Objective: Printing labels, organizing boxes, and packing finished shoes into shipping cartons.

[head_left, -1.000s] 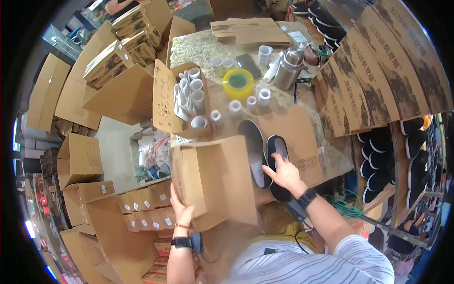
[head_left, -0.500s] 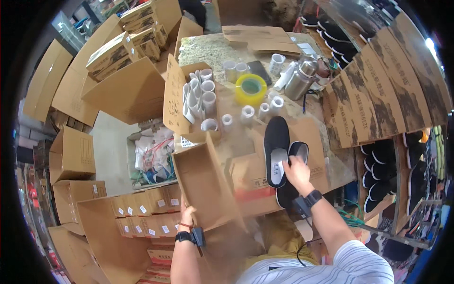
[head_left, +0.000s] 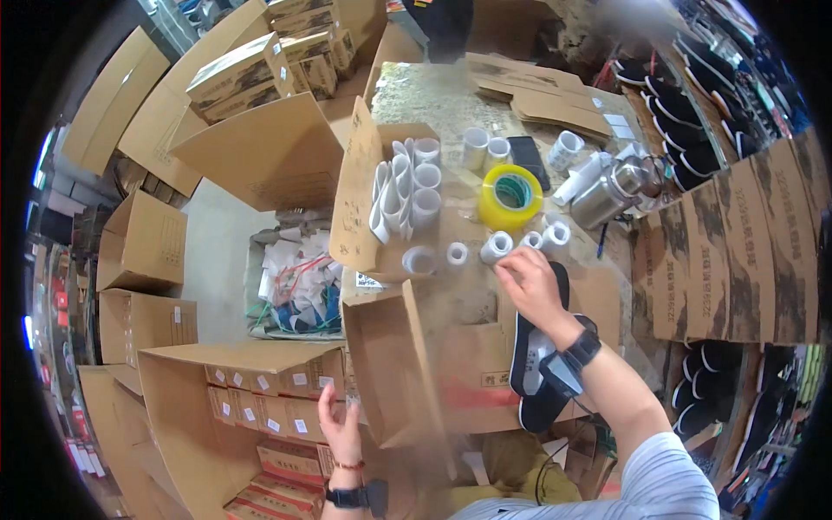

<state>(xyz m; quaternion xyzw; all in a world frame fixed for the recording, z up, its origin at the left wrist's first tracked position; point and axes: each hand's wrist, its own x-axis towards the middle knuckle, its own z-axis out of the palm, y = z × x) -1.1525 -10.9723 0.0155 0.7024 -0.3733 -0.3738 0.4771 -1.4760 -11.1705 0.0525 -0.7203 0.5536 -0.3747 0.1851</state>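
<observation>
My right hand (head_left: 530, 284) is over the table beside a small white label roll (head_left: 497, 247). Its fingers are bent in a pinch, and whatever is between them cannot be made out. Below it lie black slip-on shoes with white insoles (head_left: 530, 368), partly hidden by my wrist and forearm. My left hand (head_left: 342, 433) is held up with fingers apart and nothing in it. It is left of an open, tilted brown shoe box (head_left: 386, 360) and in front of a large carton (head_left: 186, 416) holding several labelled boxes.
Several white rolls (head_left: 425, 208) stand in a cardboard tray. Yellow tape (head_left: 511, 198), a dark phone (head_left: 529, 163) and a steel flask (head_left: 607, 192) lie behind. Stacked flattened cartons (head_left: 732, 251) and shoe racks (head_left: 685, 113) border the right; a bin of scraps (head_left: 299, 282) is left.
My right hand has left the shoes and moved up to the label rolls. My left hand has let go of the shoe box and dropped lower. The view has shifted.
</observation>
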